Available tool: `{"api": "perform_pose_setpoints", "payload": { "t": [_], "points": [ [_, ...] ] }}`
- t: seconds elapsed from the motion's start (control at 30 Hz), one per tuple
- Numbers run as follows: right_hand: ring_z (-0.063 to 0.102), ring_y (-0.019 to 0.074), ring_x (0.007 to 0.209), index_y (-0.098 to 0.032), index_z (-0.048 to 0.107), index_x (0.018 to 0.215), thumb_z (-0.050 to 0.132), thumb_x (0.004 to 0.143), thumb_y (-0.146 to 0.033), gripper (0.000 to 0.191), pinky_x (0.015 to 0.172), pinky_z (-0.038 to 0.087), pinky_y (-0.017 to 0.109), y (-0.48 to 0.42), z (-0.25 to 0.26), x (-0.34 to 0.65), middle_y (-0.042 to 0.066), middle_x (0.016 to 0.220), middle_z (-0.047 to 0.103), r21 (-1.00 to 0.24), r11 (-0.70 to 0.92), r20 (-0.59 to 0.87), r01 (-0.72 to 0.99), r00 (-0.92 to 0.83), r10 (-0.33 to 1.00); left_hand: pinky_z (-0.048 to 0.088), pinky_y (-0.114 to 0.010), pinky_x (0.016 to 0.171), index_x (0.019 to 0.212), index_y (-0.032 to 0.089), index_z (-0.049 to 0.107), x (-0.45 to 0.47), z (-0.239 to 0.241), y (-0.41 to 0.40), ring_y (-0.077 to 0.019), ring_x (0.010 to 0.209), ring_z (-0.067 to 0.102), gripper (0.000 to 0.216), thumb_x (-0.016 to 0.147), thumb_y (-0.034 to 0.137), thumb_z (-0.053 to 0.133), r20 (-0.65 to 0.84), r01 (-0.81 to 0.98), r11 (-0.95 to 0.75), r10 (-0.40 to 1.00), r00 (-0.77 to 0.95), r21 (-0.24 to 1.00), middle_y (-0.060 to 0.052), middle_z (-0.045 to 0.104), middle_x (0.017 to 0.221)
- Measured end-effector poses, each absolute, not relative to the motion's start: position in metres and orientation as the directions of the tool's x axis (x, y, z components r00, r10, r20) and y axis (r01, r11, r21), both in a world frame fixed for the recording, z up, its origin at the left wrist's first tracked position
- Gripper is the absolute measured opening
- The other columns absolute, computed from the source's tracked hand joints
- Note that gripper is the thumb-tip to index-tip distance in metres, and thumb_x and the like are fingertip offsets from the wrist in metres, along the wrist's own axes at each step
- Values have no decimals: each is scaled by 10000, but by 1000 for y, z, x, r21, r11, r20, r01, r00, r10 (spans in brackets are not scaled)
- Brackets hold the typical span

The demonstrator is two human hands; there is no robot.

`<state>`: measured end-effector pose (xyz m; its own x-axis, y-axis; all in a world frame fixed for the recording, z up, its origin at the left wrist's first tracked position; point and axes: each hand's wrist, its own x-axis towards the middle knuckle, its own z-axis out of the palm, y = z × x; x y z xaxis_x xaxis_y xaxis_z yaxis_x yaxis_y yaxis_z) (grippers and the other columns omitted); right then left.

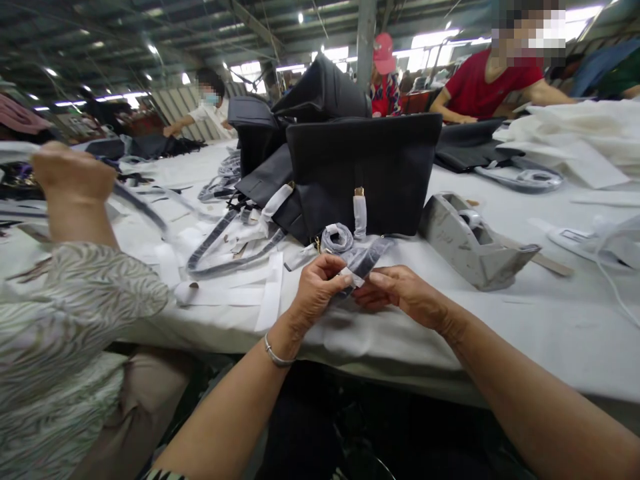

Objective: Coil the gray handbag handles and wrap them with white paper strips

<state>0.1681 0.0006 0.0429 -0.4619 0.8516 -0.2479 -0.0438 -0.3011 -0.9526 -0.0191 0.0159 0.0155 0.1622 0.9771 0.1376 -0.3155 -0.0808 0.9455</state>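
Between my two hands is a dark strap sleeved in clear plastic, with a small white wrapping piece on it. My left hand pinches the strap and wrapping from the left, a bracelet on its wrist. From the right, my right hand grips the same strap with thumb and fingers. Just beyond lies a coiled, plastic-wrapped strap. Behind it a black handbag stands upright, its gold-buckled tab wrapped in white.
A grey tape dispenser stands right of my hands. White strips and a wrapped strap loop lie to the left. More black bags are piled behind. A co-worker's raised hand holds a strap at far left; other people work across the table.
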Motion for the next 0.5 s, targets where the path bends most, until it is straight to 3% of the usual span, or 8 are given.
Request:
{"api": "perform_pose_setpoints", "payload": {
  "t": [0.13, 0.37, 0.5],
  "points": [
    [662, 164, 783, -163, 609, 1031, 763, 697, -522, 514, 735, 539, 297, 1, 39, 152, 55, 889, 688, -971, -238, -218, -8, -366, 905, 447, -193, 594, 833, 151, 601, -19, 15, 19, -84, 608, 571, 364, 571, 244, 836, 115, -359, -68, 987, 110, 931, 27, 628, 711],
    [661, 158, 793, -160, 596, 841, 750, 684, -557, 453, 787, 529, 320, 4, 37, 143, 49, 872, 694, -980, -179, -131, -87, -396, 909, 461, -204, 570, 846, 148, 611, -21, 19, 19, -88, 592, 587, 371, 559, 243, 827, 45, -447, -15, 997, 57, 895, 18, 645, 730],
    [668, 163, 754, -138, 633, 781, 771, 650, -552, 456, 770, 540, 327, 8, 38, 139, 71, 841, 705, -973, -209, -156, -100, -386, 909, 453, -201, 546, 853, 157, 603, -22, 24, 18, -83, 563, 580, 407, 530, 238, 837, -12, -484, 26, 999, 32, 875, 29, 643, 722]
  ]
}}
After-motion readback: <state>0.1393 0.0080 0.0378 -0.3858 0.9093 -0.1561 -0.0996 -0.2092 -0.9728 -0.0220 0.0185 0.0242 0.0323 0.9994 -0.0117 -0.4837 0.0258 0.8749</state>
